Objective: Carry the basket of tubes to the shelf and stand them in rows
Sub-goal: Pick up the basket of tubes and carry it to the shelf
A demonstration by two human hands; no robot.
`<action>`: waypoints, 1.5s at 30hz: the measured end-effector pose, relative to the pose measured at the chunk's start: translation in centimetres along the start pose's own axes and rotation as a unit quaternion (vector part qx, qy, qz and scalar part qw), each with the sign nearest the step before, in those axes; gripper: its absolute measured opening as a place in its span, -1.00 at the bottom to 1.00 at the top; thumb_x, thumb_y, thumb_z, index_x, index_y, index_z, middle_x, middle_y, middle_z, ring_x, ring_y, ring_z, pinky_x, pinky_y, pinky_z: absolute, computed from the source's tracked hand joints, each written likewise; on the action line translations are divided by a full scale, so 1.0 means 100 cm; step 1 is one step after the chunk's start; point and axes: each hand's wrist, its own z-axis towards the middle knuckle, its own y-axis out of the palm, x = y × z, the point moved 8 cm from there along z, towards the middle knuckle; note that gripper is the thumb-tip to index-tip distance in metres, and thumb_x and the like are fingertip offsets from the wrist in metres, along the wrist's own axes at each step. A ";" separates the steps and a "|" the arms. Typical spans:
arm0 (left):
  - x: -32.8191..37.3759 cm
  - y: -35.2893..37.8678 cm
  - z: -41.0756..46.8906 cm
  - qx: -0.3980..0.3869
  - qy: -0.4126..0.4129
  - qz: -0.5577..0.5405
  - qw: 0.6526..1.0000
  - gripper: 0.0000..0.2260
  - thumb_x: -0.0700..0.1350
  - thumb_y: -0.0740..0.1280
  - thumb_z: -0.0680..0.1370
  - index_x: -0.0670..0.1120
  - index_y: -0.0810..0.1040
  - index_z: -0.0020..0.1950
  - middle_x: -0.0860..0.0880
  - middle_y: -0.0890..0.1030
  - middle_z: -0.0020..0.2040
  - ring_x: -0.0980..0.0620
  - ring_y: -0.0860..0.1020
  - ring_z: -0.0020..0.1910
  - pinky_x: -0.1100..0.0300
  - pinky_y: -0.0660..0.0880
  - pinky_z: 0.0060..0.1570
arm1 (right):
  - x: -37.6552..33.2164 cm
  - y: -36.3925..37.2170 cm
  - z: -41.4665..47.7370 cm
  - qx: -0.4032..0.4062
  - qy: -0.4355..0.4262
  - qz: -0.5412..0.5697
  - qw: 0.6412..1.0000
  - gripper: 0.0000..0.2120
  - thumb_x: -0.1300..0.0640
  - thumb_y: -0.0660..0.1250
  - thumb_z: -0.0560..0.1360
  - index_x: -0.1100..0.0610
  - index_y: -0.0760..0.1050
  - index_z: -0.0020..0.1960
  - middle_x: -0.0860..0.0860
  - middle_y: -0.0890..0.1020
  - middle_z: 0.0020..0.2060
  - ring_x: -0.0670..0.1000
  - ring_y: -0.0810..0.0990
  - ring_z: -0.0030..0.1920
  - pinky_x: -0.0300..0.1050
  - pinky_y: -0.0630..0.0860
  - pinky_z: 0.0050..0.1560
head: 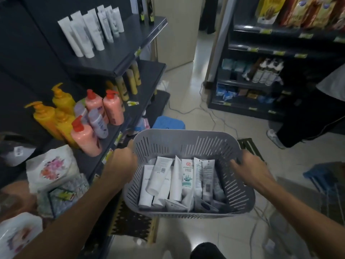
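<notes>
So the grey slotted basket (188, 146) hangs in the air right between both hands, above the tiled floor (186, 86). Left hand (122, 161) is closed around the left rim, right hand (249, 166) has its fingers curled over the right rim. A pile of white tubes (179, 182) lies jumbled inside, mostly leaning or flat. The shelf (130, 34) sits up and to the left, with a few white tubes already standing (89, 28) on top, well apart from the basket.
</notes>
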 end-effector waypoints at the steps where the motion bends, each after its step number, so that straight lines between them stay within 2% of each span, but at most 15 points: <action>1: 0.005 0.003 0.011 -0.009 0.003 0.012 1.000 -0.71 -0.14 0.24 0.57 -0.16 0.41 0.27 -0.17 0.63 -0.20 -0.23 0.61 -0.28 0.00 0.57 -0.30 | 0.000 -0.001 0.014 -0.010 0.001 0.003 1.000 -0.73 -0.13 0.21 0.52 0.07 0.48 -0.04 0.02 0.62 -0.29 0.03 0.61 -0.35 -0.05 0.53 -0.36; 4: 0.014 0.017 0.057 -0.025 -0.013 -0.015 0.999 -0.72 -0.11 0.14 0.58 -0.03 0.32 0.29 -0.09 0.60 -0.24 -0.12 0.60 -0.37 -0.01 0.61 -0.39 | 0.001 -0.002 0.074 -0.027 -0.005 -0.002 1.000 -0.71 -0.15 0.22 0.55 0.08 0.47 -0.03 0.04 0.63 -0.26 0.03 0.61 -0.39 -0.11 0.44 -0.44; 7: 0.020 0.032 0.100 -0.030 -0.057 -0.041 0.997 -0.52 -0.07 0.07 0.55 0.12 0.20 0.49 -0.14 0.61 -0.19 -0.14 0.59 -0.36 -0.06 0.61 -0.34 | -0.001 -0.001 0.138 -0.051 -0.023 0.005 0.998 -0.75 -0.10 0.26 0.55 0.09 0.45 0.02 0.07 0.62 -0.20 0.08 0.60 -0.31 -0.05 0.50 -0.32; 10: 0.027 0.050 0.134 -0.040 -0.097 -0.056 0.993 -0.44 -0.07 0.06 0.55 0.18 0.08 0.55 -0.13 0.59 -0.24 -0.13 0.58 -0.43 -0.05 0.61 -0.41 | -0.010 0.004 0.200 -0.073 -0.063 0.023 0.995 -0.74 -0.14 0.25 0.52 0.06 0.43 -0.01 0.05 0.63 -0.22 0.12 0.63 -0.25 0.01 0.58 -0.24; 13: 0.035 0.061 0.160 -0.023 -0.138 -0.064 0.988 -0.50 -0.02 0.06 0.58 0.14 0.10 0.52 -0.11 0.57 -0.28 -0.11 0.56 -0.42 -0.06 0.60 -0.38 | -0.026 0.004 0.263 -0.091 -0.097 0.002 0.991 -0.71 -0.09 0.27 0.58 0.12 0.41 0.14 0.09 0.62 -0.18 0.12 0.56 -0.25 -0.05 0.43 -0.29; 16: 0.042 0.071 0.179 -0.015 -0.195 -0.102 0.975 -0.68 -0.01 0.09 0.61 0.10 0.19 0.37 -0.11 0.57 -0.29 -0.11 0.56 -0.41 -0.03 0.57 -0.36 | -0.055 0.002 0.321 -0.105 -0.136 -0.013 0.985 -0.62 -0.04 0.26 0.59 0.17 0.38 0.29 0.09 0.60 -0.17 0.10 0.54 -0.27 -0.07 0.39 -0.29; 19: 0.041 0.088 0.201 -0.025 -0.261 -0.131 0.956 -0.73 0.00 0.15 0.61 0.05 0.22 0.29 -0.10 0.57 -0.26 -0.10 0.58 -0.38 -0.05 0.59 -0.34 | -0.090 0.009 0.377 -0.123 -0.179 -0.013 0.976 -0.60 0.01 0.27 0.61 0.16 0.35 0.37 0.07 0.58 -0.19 -0.05 0.52 -0.34 -0.18 0.35 -0.40; 24: 0.029 0.120 0.238 -0.048 -0.360 -0.170 0.916 -0.63 -0.09 0.11 0.59 0.09 0.13 0.37 -0.17 0.57 -0.16 -0.18 0.60 -0.32 -0.07 0.61 -0.29 | -0.140 0.040 0.464 -0.160 -0.208 -0.010 0.965 -0.54 -0.16 0.24 0.57 0.06 0.32 0.36 0.17 0.67 0.02 0.11 0.62 -0.15 0.00 0.53 -0.09; 27: 0.020 0.139 0.260 -0.047 -0.405 -0.183 0.895 -0.67 -0.08 0.15 0.58 -0.01 0.16 0.31 -0.18 0.58 -0.13 -0.19 0.59 -0.27 -0.10 0.62 -0.24 | -0.170 0.063 0.506 -0.196 -0.231 -0.010 0.953 -0.47 -0.31 0.24 0.45 -0.04 0.31 0.28 0.09 0.68 -0.05 0.07 0.66 -0.17 0.12 0.62 -0.04; 30: 0.013 0.160 0.274 -0.043 -0.449 -0.199 0.870 -0.80 -0.05 0.17 0.59 -0.05 0.21 0.14 -0.21 0.60 -0.07 -0.23 0.59 -0.15 -0.16 0.59 -0.11 | -0.201 0.089 0.547 -0.236 -0.263 -0.030 0.935 -0.36 -0.41 0.15 0.32 -0.01 0.33 0.22 0.08 0.65 -0.12 0.13 0.66 -0.18 0.13 0.62 -0.07; 33: 0.011 0.178 0.285 -0.034 -0.484 -0.225 0.845 -0.82 -0.07 0.19 0.58 -0.06 0.23 0.11 -0.19 0.63 -0.08 -0.20 0.61 -0.17 -0.09 0.59 -0.16 | -0.234 0.117 0.579 -0.254 -0.278 -0.064 0.924 -0.49 -0.27 0.12 0.35 -0.01 0.30 0.19 0.20 0.63 -0.12 0.23 0.63 -0.13 0.07 0.53 -0.08; 37: 0.008 0.200 0.300 -0.027 -0.547 -0.242 0.801 -0.73 -0.17 0.17 0.61 -0.18 0.26 0.29 -0.18 0.60 -0.06 -0.20 0.58 -0.14 0.00 0.47 -0.20 | -0.270 0.165 0.615 -0.302 -0.309 -0.104 0.896 -0.43 -0.13 0.20 0.42 -0.02 0.23 0.39 0.23 0.59 -0.03 0.25 0.60 -0.08 0.01 0.43 -0.06; 40: 0.005 0.221 0.313 -0.037 -0.594 -0.243 0.766 -0.72 -0.12 0.16 0.62 -0.19 0.26 0.29 -0.20 0.56 -0.05 -0.23 0.57 -0.09 -0.01 0.42 -0.16 | -0.287 0.203 0.638 -0.333 -0.336 -0.123 0.872 -0.43 -0.02 0.28 0.50 -0.01 0.17 0.45 0.20 0.56 -0.02 0.22 0.55 -0.07 0.03 0.42 -0.05; 43: -0.007 0.255 0.326 -0.053 -0.615 -0.244 0.748 -0.70 -0.06 0.16 0.60 -0.12 0.22 0.28 -0.25 0.58 0.00 -0.31 0.60 -0.02 -0.12 0.52 -0.05 | -0.291 0.241 0.660 -0.361 -0.353 -0.130 0.854 -0.38 -0.07 0.29 0.46 -0.02 0.16 0.45 0.16 0.53 -0.01 0.26 0.57 -0.01 0.14 0.54 0.01; 45: -0.014 0.280 0.331 -0.066 -0.615 -0.230 0.751 -0.66 -0.06 0.17 0.59 -0.12 0.21 0.32 -0.26 0.59 0.00 -0.34 0.62 -0.04 -0.18 0.55 -0.02 | -0.290 0.264 0.673 -0.380 -0.352 -0.138 0.844 -0.31 -0.18 0.29 0.42 -0.03 0.13 0.45 0.25 0.55 0.05 0.28 0.61 -0.06 0.22 0.61 -0.02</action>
